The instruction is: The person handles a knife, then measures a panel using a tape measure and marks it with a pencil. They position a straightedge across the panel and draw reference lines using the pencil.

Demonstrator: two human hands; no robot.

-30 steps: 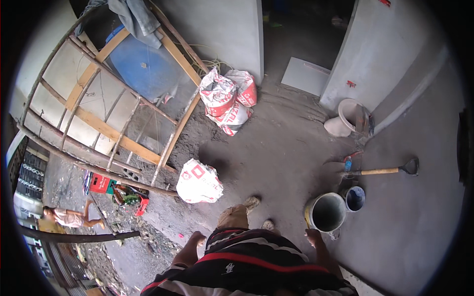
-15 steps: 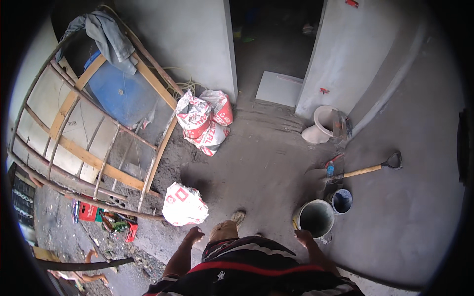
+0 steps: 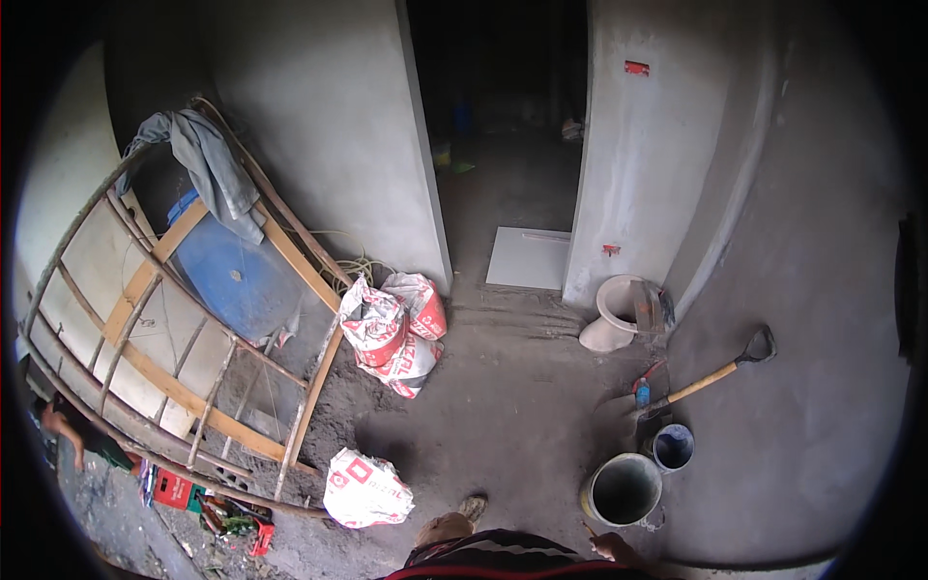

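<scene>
My right hand [image 3: 611, 547] is low in the view, just below the large bucket [image 3: 623, 490]. Its fingers are closed on a thin yellowish stick-like thing [image 3: 590, 531], too small to name more exactly. The bucket is dark inside with a pale rim. Touching or close beside it is a smaller bucket [image 3: 672, 448]. Out of view is my left hand. A white sack with red print [image 3: 368, 489] lies on the floor, left of my foot.
Several sacks [image 3: 394, 335] sit by the wall near the doorway. A toilet bowl [image 3: 616, 314] and a shovel [image 3: 704, 381] are at right. A stick-and-plank frame [image 3: 205, 406] leans at left before a blue drum [image 3: 237, 266]. Another person's arm [image 3: 63, 425] shows at far left.
The view has tilted up, so the scene sits lower in the picture. My left hand has dropped out of view; my right hand stays near the large bucket.
</scene>
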